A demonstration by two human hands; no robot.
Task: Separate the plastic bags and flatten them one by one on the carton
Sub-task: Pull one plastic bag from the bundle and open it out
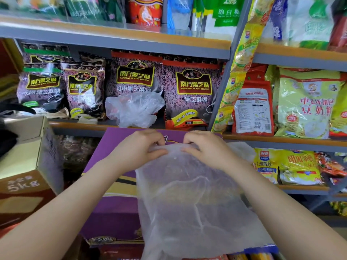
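- Leftmost, an open brown cardboard box [28,166] stands beside the purple carton [110,184], which serves as the working surface; it plays no part in the step.
- Next, the left hand [139,147] pinches the far edge of a translucent plastic bag [189,201] between thumb and curled fingers, knuckles up, over the far end of the carton.
- Centrally, that bag lies spread down the carton toward the person, fairly flat, with shallow creases across its middle and its near edge reaching the carton's front.
- Behind it, on the shelf [78,125], a crumpled clump of plastic bags [133,109] sits against the sesame-paste packs [191,94], apparently the stock yet to be separated.
- Rightward, the right hand [204,149] mirrors the left, its grip closed on the same far edge, close beside the other hand.
- Judging by this, the step in hand is flattening one bag, or parting its mouth; which, I cannot tell.
- What follows likely calls for releasing the edge and smoothing outward with flat palms, then reaching to the shelf for another bag.
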